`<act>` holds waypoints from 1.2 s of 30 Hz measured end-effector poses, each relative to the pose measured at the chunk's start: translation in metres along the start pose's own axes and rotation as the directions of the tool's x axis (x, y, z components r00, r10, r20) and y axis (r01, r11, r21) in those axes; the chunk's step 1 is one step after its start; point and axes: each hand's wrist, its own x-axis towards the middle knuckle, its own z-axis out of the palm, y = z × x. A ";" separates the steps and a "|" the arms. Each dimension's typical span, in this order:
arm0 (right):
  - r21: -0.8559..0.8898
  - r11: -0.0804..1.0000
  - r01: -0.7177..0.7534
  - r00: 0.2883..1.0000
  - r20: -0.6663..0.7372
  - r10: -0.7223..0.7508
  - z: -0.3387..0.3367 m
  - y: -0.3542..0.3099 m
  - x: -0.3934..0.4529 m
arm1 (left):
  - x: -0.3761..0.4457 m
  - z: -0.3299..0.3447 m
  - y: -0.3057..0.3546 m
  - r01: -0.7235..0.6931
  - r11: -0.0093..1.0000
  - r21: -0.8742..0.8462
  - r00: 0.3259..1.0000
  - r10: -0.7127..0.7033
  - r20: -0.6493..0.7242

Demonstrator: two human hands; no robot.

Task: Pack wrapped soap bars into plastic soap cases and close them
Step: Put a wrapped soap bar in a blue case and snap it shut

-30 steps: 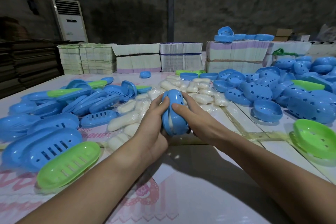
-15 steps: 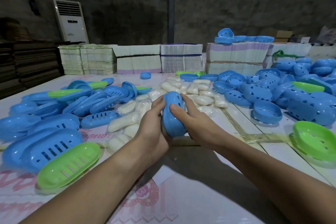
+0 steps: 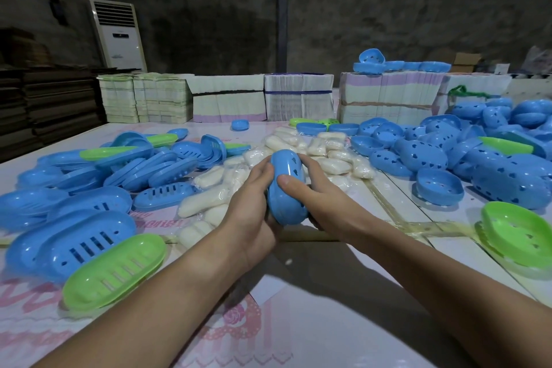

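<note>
A blue case (image 3: 286,188), its long axis pointing away from the person, sits clasped between the left hand (image 3: 251,203) and right hand (image 3: 316,197), above the table (image 3: 328,323) and just before the soap pile (image 3: 325,155).

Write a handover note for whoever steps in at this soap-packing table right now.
Left hand and right hand both grip one blue oval plastic soap case above the table; its halves look closed.
Clear-wrapped white soap bars lie piled just beyond the hands. Slotted blue and green case halves lie left, heart-holed blue case halves right.
Left: set this case down, then pack the remaining bars.
</note>
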 end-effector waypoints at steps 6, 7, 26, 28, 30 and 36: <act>0.016 1.000 -0.010 0.999 -0.036 0.011 -0.003 0.005 0.003 | -0.001 0.002 -0.003 0.073 0.997 -0.011 0.997 -0.074 -0.018; 0.020 1.000 -0.006 0.999 -0.041 0.007 -0.002 0.006 0.003 | 0.000 0.002 -0.003 0.083 0.996 -0.018 0.996 -0.083 -0.022; -0.153 0.984 0.095 0.990 -0.091 -0.110 0.010 -0.005 -0.008 | 0.003 0.001 -0.002 0.002 0.991 -0.131 0.992 0.014 0.126; -0.098 0.991 0.089 0.991 -0.093 -0.099 0.007 -0.002 -0.004 | 0.003 0.001 -0.002 0.012 0.992 -0.129 0.991 0.005 0.131; -0.061 0.994 0.089 0.992 -0.088 -0.094 0.004 -0.001 -0.001 | 0.003 0.001 -0.002 0.005 0.993 -0.114 0.990 0.011 0.140; -0.107 0.989 0.103 0.990 -0.084 -0.113 0.000 0.003 0.001 | 0.000 0.004 -0.006 -0.030 0.996 -0.082 0.989 0.042 0.145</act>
